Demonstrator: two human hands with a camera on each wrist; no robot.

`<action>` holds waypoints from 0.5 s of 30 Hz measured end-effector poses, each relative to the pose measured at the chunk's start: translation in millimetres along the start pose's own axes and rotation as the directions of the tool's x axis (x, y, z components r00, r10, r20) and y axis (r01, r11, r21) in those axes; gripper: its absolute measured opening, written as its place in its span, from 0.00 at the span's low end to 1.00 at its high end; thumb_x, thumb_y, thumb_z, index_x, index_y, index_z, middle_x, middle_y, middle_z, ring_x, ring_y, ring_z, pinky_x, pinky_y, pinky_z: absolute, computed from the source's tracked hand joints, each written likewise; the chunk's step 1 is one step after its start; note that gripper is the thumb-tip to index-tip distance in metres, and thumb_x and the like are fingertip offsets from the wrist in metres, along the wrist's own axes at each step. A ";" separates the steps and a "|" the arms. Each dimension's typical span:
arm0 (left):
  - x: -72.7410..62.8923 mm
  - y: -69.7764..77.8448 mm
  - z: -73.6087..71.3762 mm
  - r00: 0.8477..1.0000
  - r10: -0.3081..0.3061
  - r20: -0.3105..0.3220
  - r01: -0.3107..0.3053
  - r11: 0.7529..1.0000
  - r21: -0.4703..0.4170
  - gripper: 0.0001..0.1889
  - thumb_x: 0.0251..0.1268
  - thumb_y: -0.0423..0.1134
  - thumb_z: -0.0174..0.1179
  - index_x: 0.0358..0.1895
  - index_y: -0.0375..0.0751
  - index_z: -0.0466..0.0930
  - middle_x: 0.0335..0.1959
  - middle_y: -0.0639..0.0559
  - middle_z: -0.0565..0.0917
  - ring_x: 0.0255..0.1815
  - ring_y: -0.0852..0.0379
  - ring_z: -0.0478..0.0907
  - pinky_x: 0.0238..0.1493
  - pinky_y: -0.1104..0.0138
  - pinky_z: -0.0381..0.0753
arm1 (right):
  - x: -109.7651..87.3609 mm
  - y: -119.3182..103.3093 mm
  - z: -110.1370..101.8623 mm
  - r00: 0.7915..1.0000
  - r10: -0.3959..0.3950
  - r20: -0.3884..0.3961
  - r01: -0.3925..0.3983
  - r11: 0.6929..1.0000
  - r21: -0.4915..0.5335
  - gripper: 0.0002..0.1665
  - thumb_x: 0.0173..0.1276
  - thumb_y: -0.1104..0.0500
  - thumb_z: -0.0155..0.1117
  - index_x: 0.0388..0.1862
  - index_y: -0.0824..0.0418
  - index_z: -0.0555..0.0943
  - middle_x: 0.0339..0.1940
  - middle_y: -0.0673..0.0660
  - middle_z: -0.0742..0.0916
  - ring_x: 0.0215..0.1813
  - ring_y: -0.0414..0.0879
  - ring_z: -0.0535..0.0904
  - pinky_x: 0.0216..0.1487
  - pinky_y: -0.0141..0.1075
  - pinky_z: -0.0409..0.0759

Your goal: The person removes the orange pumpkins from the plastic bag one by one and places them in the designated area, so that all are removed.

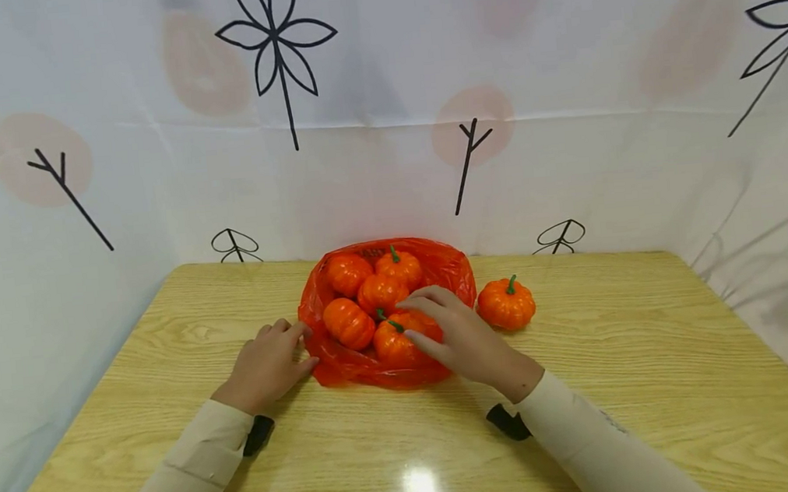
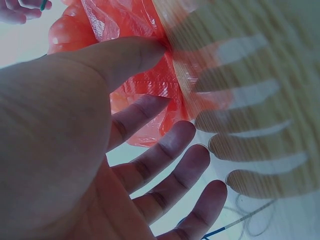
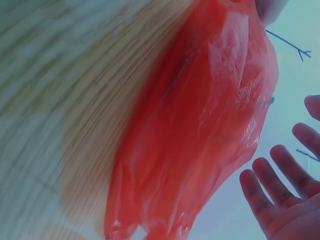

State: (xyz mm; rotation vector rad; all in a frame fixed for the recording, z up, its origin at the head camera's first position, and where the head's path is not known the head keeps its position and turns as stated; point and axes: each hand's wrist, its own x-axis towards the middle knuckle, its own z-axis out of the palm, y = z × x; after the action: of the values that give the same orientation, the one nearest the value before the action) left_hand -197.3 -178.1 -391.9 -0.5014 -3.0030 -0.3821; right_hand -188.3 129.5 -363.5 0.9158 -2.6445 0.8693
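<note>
A red plastic bag point(image 1: 454, 272) lies spread open on the table, with several small orange toy pumpkins point(image 1: 349, 323) inside. My left hand point(image 1: 269, 366) is at the bag's left edge; in the left wrist view its thumb touches the red plastic, and the fingers stay apart, not closed round it. Over the bag's right front part hovers my right hand point(image 1: 464, 343), its fingers spread with nothing between them. It partly hides a pumpkin with a green stem point(image 1: 397, 346). One more pumpkin point(image 1: 506, 305) sits on the table just right of the bag.
The wood-grain table point(image 1: 357, 468) has its back edge against a white curtain point(image 1: 374, 177) printed with black plant drawings. More curtain hangs at both sides. Dark wrist straps point(image 1: 508, 422) show under the cuffs.
</note>
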 end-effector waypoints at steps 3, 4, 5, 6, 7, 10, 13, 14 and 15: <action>0.6 -0.1 0.0 1.000 0.002 -0.003 -0.002 1.000 -0.002 0.17 0.60 0.47 0.70 0.48 0.44 0.80 0.37 0.50 0.78 0.39 0.48 0.75 0.33 0.55 0.77 | 1.8 -1.8 1.8 1.000 0.012 0.012 -0.012 1.000 -0.009 0.24 0.69 0.54 0.68 0.63 0.55 0.79 0.60 0.52 0.78 0.62 0.48 0.76 0.60 0.43 0.81; 0.7 -0.1 0.1 1.000 0.002 -0.003 -0.002 1.000 -0.002 0.17 0.60 0.47 0.70 0.48 0.44 0.80 0.36 0.50 0.77 0.39 0.48 0.75 0.33 0.55 0.77 | 2.1 -1.9 2.6 1.000 0.020 0.023 -0.020 1.000 -0.013 0.24 0.70 0.53 0.68 0.63 0.54 0.79 0.60 0.52 0.78 0.62 0.48 0.76 0.60 0.43 0.81; 0.8 0.0 0.2 1.000 0.002 -0.002 -0.002 1.000 -0.003 0.17 0.60 0.47 0.70 0.48 0.44 0.80 0.36 0.50 0.77 0.39 0.48 0.75 0.33 0.55 0.77 | 2.5 -1.9 3.4 0.999 0.026 0.035 -0.026 1.000 -0.017 0.24 0.70 0.52 0.67 0.64 0.54 0.78 0.60 0.52 0.78 0.63 0.48 0.76 0.60 0.43 0.81; 0.8 0.0 0.2 1.000 0.000 -0.002 0.000 1.000 -0.004 0.17 0.60 0.47 0.70 0.48 0.44 0.80 0.36 0.50 0.77 0.39 0.48 0.75 0.34 0.55 0.77 | 2.8 -1.7 4.3 0.998 0.034 0.046 -0.033 0.999 -0.022 0.25 0.70 0.52 0.67 0.64 0.54 0.78 0.61 0.52 0.77 0.63 0.48 0.76 0.60 0.43 0.81; 0.8 0.0 0.2 1.000 0.000 -0.001 0.000 1.000 -0.004 0.17 0.60 0.47 0.70 0.48 0.44 0.80 0.36 0.50 0.77 0.39 0.48 0.75 0.34 0.55 0.77 | 3.0 -1.3 5.3 0.998 0.039 0.058 -0.038 0.999 -0.028 0.25 0.70 0.51 0.67 0.65 0.54 0.78 0.61 0.52 0.77 0.63 0.49 0.76 0.61 0.43 0.80; 0.6 0.1 0.2 1.000 -0.002 0.000 0.002 1.000 -0.005 0.17 0.60 0.47 0.70 0.48 0.44 0.80 0.36 0.50 0.77 0.40 0.47 0.75 0.34 0.55 0.77 | 3.0 0.3 8.3 0.995 0.048 0.092 -0.045 0.998 -0.038 0.26 0.71 0.51 0.66 0.66 0.54 0.77 0.63 0.53 0.77 0.65 0.49 0.75 0.62 0.44 0.79; 0.6 -0.5 0.4 1.000 -0.004 0.003 0.004 1.000 -0.004 0.17 0.60 0.47 0.70 0.48 0.44 0.80 0.36 0.50 0.77 0.40 0.48 0.75 0.34 0.55 0.77 | 2.7 2.3 11.5 0.991 0.050 0.124 -0.045 0.998 -0.047 0.27 0.71 0.50 0.66 0.66 0.54 0.77 0.63 0.53 0.77 0.65 0.49 0.75 0.63 0.43 0.79; 0.6 -0.6 0.4 1.000 -0.005 0.003 0.005 1.000 -0.003 0.17 0.60 0.47 0.70 0.48 0.44 0.80 0.36 0.50 0.77 0.40 0.48 0.75 0.34 0.55 0.77 | 2.6 2.9 12.4 0.990 0.050 0.134 -0.043 0.998 -0.051 0.27 0.71 0.50 0.66 0.66 0.54 0.77 0.63 0.53 0.77 0.65 0.49 0.75 0.63 0.43 0.79; 0.7 -0.7 0.4 1.000 -0.006 0.002 0.006 1.000 -0.003 0.17 0.60 0.47 0.70 0.48 0.44 0.80 0.36 0.50 0.77 0.40 0.48 0.75 0.34 0.55 0.77 | 2.4 3.5 13.2 0.989 0.049 0.141 -0.041 0.998 -0.055 0.27 0.71 0.50 0.66 0.66 0.54 0.77 0.63 0.53 0.77 0.65 0.49 0.75 0.63 0.43 0.79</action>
State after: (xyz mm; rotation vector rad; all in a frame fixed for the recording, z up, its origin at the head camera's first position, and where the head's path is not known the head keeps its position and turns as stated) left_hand -198.2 -178.5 -392.4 -0.4928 -3.0072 -0.3866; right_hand -192.4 122.6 -374.8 0.9422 -2.8049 0.7676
